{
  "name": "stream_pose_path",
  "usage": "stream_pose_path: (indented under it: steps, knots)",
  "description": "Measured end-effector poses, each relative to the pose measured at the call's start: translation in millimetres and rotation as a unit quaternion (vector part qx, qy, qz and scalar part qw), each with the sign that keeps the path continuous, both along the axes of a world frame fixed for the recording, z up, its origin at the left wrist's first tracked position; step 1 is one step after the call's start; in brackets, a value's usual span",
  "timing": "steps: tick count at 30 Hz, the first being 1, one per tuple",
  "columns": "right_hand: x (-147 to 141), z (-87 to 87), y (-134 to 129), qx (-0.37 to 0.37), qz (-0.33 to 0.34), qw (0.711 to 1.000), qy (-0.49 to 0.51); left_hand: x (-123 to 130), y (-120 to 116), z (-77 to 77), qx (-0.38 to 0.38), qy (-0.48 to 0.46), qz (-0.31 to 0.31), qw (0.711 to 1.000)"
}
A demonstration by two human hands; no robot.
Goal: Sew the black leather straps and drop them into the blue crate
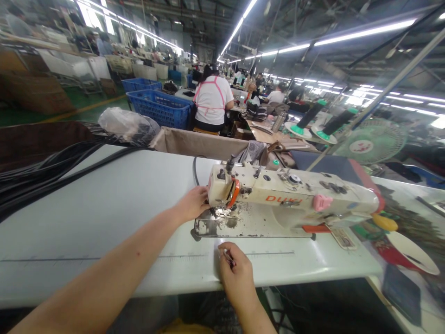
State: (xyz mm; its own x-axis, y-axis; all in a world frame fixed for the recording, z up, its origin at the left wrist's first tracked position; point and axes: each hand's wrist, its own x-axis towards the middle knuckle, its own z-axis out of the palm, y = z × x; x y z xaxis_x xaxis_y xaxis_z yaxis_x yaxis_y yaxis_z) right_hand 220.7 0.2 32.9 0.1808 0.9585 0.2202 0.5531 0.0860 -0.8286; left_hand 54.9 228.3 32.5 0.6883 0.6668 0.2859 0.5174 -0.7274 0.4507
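Note:
A cream sewing machine [257, 195] with an orange lever stands on the pale worktable [139, 195]. At its needle end, my left hand [193, 203] is closed, its fingertips partly hidden behind the machine head. A narrow black strip [195, 171] curves down behind the machine to those fingers; its end is out of sight. Nearer the table's front edge, my right hand [238, 271] is curled around a small metal tool [228, 258]. Only part of the tool shows between thumb and fingers, so its exact kind is unclear. The right hand is apart from the machine bed.
Long black strips [69, 162] lie over the table's left end. Behind it stand a fabric-lined bin [198, 144] and blue crates [160, 106]. A co-worker [212, 99] sits beyond. Thread cones [313, 113], a fan [371, 141] and a phone-like dark slab [401, 292] are on the right.

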Motion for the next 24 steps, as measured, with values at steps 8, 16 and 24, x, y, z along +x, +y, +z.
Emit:
stream_pose_path:
  steps: [8, 16, 24]
  knots:
    - [-0.5, 0.6, -0.5, 0.010, 0.004, 1.000, -0.005, -10.5, -7.8, 3.0, -0.004, 0.008, 0.034, 0.999]
    - [-1.2, 7.2, -1.7, -0.011, 0.009, 1.000, -0.005, -16.6, -33.7, 6.3, -0.044, -0.001, 0.086, 0.995]
    - [-2.6, 7.8, -1.0, 0.000, 0.004, 1.000, -0.012, -11.7, -47.3, 9.4, -0.090, -0.017, 0.131, 0.987]
